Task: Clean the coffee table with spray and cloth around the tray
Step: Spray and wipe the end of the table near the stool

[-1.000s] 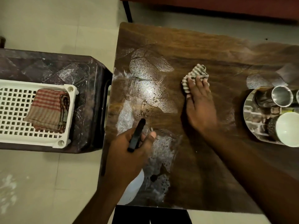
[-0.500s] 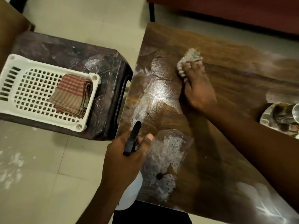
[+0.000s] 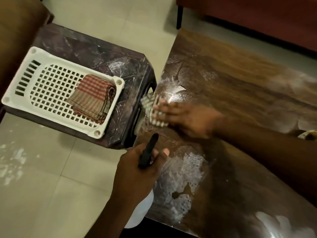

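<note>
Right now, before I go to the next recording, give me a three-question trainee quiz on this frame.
1. True or false: the left hand holds the spray bottle by its black trigger head.
2. Where is the striped cloth being pressed? A) the middle of the coffee table B) the table's edge nearest the dark stool C) inside the white basket
3. Fill in: the folded red checked cloth lies in the ____.

Key: 1 true. 2 B, under the right hand. 3 white basket.
</note>
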{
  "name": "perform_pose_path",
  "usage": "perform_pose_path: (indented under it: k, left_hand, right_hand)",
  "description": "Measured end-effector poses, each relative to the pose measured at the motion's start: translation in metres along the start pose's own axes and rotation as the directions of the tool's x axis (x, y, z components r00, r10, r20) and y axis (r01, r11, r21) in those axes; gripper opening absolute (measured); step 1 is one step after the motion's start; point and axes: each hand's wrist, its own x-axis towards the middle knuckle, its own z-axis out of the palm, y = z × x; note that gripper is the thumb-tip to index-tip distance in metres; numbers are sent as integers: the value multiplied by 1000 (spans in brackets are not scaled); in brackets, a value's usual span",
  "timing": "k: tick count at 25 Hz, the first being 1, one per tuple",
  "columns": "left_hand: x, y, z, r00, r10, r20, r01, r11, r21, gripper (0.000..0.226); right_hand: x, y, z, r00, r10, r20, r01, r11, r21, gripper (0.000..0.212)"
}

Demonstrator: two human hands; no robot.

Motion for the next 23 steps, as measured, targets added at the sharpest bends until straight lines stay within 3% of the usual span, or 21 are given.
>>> perform_pose_path:
  k: [2, 4, 5, 6, 7, 9, 10, 12, 13, 14, 16, 17, 18, 20, 21, 22, 23]
  left_hand:
    - [1, -3, 1, 1000, 5, -4, -5, 1000, -10, 54]
    - [-1, -3, 2, 1000, -2, 0, 2, 1000, -11, 58]
    - [-2, -3, 1, 1000, -13, -4, 13, 1000, -2, 58]
    - [-2, -4, 0, 1000, -28, -12, 28, 1000, 11, 53]
    - [-3, -4, -2, 999, -41, -14, 41, 999, 24, 45]
    - [-3, -4, -4, 999, -37, 8, 37, 998, 41, 36]
    - [-4, -6, -4, 999, -31, 24, 30, 999, 45, 38]
    - [-5, -11, -4, 999, -10, 47, 8, 999, 53, 46]
    - [-6, -15, -3, 998, 8, 57, -11, 998, 55, 46]
    - [-7, -18, -3, 997, 28, 71, -32, 998, 60, 43]
    - [-14, -20, -1, 992, 53, 111, -62, 995, 73, 42]
    - [-19, -21, 2, 991, 59, 123, -69, 994, 84, 42]
    - [-25, -22, 5, 990, 64, 127, -77, 992, 104, 41]
    - [-35, -28, 11, 987, 62, 148, -80, 989, 122, 37]
    - [-39, -32, 13, 987, 48, 150, -63, 993, 97, 37]
    - [-43, -36, 14, 988, 29, 152, -41, 996, 77, 38]
    - [-48, -41, 16, 988, 29, 153, -41, 996, 79, 41]
  right_hand:
    - [28, 29, -25, 905, 404, -136, -390, 913, 117, 65]
    - [53, 32, -37, 753, 623, -213, -568, 778, 268, 66]
    - [61, 22, -36, 716, 662, -221, -592, 744, 311, 67]
    - [62, 7, -31, 727, 653, -212, -579, 749, 322, 67]
    - [57, -13, -19, 788, 580, -207, -516, 805, 292, 66]
    - [28, -56, 12, 952, 261, -162, -239, 961, 142, 62]
    - [6, -73, 27, 995, 66, -81, -60, 995, 77, 62]
    - [-38, -67, 44, 975, -210, 74, 210, 978, 0, 67]
    - [-58, -52, 45, 966, -234, 108, 236, 972, -12, 69]
    - [-76, -37, 45, 982, -154, 105, 158, 987, -29, 70]
    - [-106, -11, 44, 978, 201, -54, -201, 980, 4, 64]
    - [-114, -5, 43, 895, 408, -180, -400, 913, 84, 63]
    - [-114, -8, 45, 754, 597, -274, -558, 802, 212, 63]
    - [-91, -44, 55, 406, 858, -314, -723, 512, 464, 64]
    - [-76, -72, 62, 302, 907, -292, -749, 416, 516, 65]
    - [-66, -103, 72, 305, 914, -268, -755, 404, 517, 66]
    - [-66, -136, 83, 415, 871, -263, -737, 491, 465, 66]
